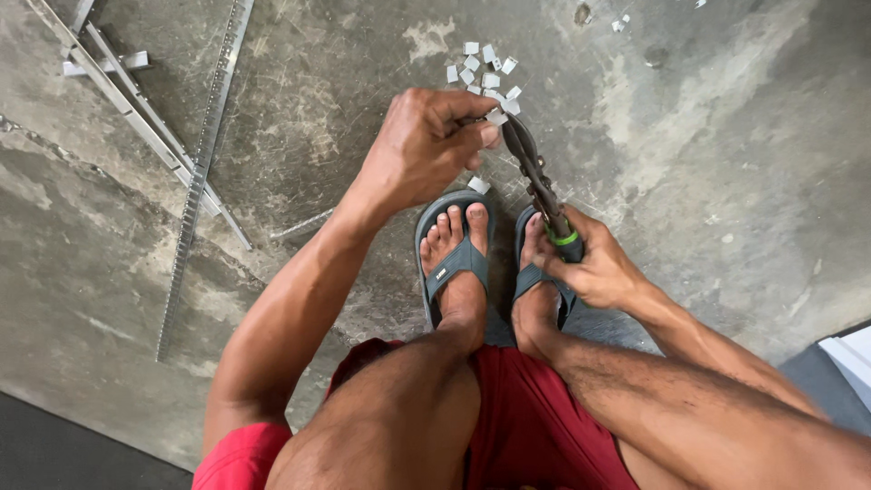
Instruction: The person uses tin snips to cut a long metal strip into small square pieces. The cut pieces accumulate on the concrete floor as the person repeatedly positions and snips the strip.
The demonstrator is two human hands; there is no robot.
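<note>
My left hand is curled around a small pale metal piece, held at the jaws of dark metal snips. My right hand grips the snips' handles, which carry a green band. A pile of several small cut pale metal pieces lies on the concrete floor just beyond the snips' tip. One more cut piece lies by my left foot's toes.
I squat in red shorts and grey flip-flops. Long thin metal strips and a perforated rail lie on the floor at the left. More scraps sit at the top right. A white object shows at the right edge.
</note>
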